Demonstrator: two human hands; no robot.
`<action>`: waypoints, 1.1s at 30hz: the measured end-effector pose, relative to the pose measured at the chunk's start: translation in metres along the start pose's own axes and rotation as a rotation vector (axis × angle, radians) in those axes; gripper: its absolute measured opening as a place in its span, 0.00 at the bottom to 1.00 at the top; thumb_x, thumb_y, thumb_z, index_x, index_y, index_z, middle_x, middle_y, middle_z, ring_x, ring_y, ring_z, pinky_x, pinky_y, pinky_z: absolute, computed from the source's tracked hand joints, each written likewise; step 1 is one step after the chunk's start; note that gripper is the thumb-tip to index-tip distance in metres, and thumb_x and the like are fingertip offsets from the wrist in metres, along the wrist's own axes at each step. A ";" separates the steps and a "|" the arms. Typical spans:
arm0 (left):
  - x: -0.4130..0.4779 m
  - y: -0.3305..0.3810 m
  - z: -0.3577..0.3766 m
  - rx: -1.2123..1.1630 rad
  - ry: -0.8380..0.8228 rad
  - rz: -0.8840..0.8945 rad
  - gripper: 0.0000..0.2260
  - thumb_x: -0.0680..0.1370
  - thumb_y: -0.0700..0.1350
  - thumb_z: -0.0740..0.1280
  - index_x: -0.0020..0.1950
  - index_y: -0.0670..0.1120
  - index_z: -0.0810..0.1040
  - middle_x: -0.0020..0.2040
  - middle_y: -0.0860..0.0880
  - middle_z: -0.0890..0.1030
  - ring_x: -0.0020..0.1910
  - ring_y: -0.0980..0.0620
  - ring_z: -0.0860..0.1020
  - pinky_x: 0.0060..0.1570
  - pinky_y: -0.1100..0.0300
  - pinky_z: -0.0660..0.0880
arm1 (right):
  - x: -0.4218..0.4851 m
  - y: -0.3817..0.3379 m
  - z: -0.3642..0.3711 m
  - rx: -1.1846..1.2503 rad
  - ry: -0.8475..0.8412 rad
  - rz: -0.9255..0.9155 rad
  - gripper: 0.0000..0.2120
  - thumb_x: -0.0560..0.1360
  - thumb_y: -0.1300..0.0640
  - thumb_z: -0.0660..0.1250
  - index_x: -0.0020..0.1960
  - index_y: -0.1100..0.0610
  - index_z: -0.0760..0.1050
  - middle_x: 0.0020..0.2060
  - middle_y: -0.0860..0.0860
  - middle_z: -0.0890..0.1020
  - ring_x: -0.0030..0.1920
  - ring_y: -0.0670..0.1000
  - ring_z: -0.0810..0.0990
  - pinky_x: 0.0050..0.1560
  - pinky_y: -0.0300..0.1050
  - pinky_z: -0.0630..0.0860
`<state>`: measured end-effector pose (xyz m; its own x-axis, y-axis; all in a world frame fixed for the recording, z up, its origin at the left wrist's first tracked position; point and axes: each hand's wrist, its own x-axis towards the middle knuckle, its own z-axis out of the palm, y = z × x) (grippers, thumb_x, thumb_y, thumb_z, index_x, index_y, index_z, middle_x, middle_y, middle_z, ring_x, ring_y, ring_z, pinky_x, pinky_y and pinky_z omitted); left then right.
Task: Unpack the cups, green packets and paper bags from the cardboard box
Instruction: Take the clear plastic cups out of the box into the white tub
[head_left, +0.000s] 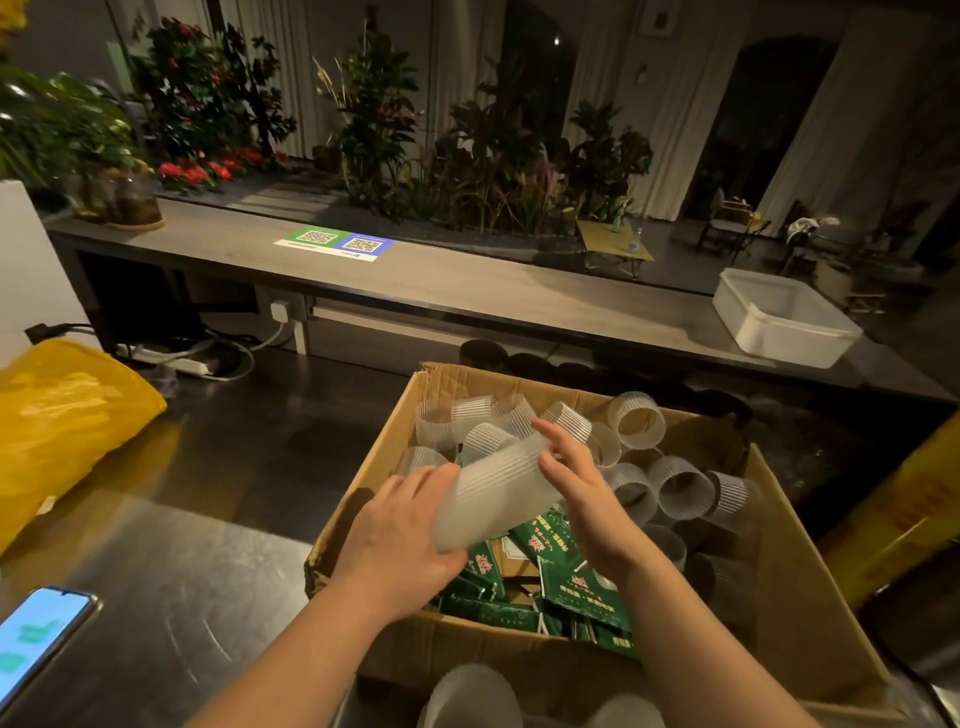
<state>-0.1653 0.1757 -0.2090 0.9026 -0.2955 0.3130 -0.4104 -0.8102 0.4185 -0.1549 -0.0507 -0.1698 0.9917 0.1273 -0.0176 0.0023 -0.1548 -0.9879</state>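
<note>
An open cardboard box (810, 587) stands on the steel counter in front of me. Inside lie several ribbed translucent plastic cups (636, 418) at the back and right, and green packets (582, 577) at the front. Above the box both hands hold a stack of ribbed cups (498, 493) lying sideways. My left hand (400, 540) grips its near end from the left. My right hand (582, 483) holds its far end, fingers over the top. No paper bags are clearly visible.
More cups (470, 696) stand at the bottom edge, just before the box. A yellow plastic bag (62, 415) lies on the left, a phone (36, 636) at the bottom left. A white tub (779, 317) sits on the long bench behind.
</note>
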 end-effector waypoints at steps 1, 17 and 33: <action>0.000 -0.001 0.000 -0.005 -0.001 -0.005 0.35 0.72 0.60 0.73 0.73 0.62 0.57 0.67 0.64 0.67 0.60 0.58 0.68 0.57 0.64 0.71 | 0.000 0.002 0.005 0.002 -0.054 0.026 0.25 0.74 0.35 0.63 0.71 0.32 0.66 0.73 0.43 0.62 0.73 0.53 0.63 0.72 0.53 0.61; 0.003 0.000 0.002 -0.007 0.030 -0.196 0.34 0.71 0.61 0.74 0.70 0.60 0.59 0.59 0.61 0.67 0.55 0.56 0.69 0.50 0.61 0.70 | 0.015 0.072 -0.085 -0.861 0.397 0.648 0.16 0.76 0.47 0.70 0.58 0.55 0.75 0.52 0.53 0.80 0.51 0.56 0.80 0.47 0.50 0.78; 0.001 -0.003 -0.001 -0.036 -0.056 -0.097 0.35 0.72 0.59 0.74 0.73 0.61 0.60 0.64 0.63 0.68 0.60 0.59 0.68 0.57 0.60 0.73 | 0.008 0.026 -0.094 -0.825 0.339 0.501 0.18 0.75 0.57 0.76 0.62 0.53 0.77 0.55 0.53 0.81 0.55 0.55 0.81 0.57 0.56 0.82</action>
<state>-0.1631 0.1777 -0.2091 0.9436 -0.2457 0.2221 -0.3248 -0.8178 0.4752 -0.1347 -0.1461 -0.1813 0.8868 -0.4016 -0.2286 -0.4619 -0.7563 -0.4633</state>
